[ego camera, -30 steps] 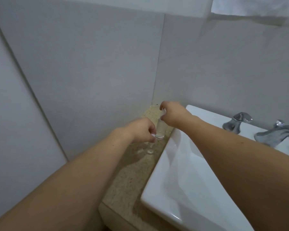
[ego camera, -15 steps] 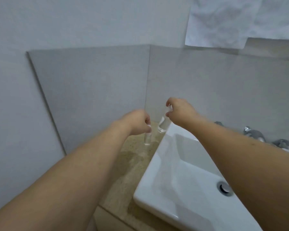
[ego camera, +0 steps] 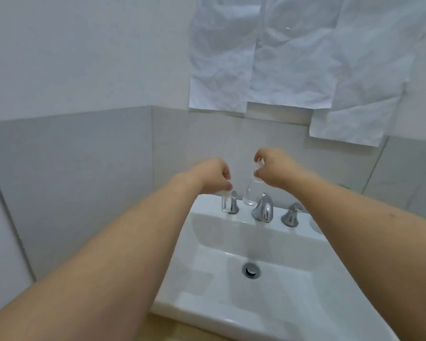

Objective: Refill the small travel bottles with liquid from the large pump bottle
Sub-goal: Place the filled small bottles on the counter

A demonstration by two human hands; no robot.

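- Left hand [ego camera: 214, 175]: fingers curled, pinching the top of a small travel bottle [ego camera: 224, 202]; the bottle hangs upright, clear, just left of the left tap handle [ego camera: 233, 205].
- Right hand [ego camera: 273, 168]: fingers and thumb curled round the pump head of the large pump bottle [ego camera: 251, 194]; the clear bottle hangs below the hand, above the back ledge of the sink [ego camera: 207, 244].
- The two bottles: near each other, apart.
- Spout [ego camera: 263, 210], right tap handle [ego camera: 290, 214]: chrome, on the ledge.
- Drain [ego camera: 250, 270]: basin floor.
- Crumpled paper sheets [ego camera: 256, 57]: on the wall above.
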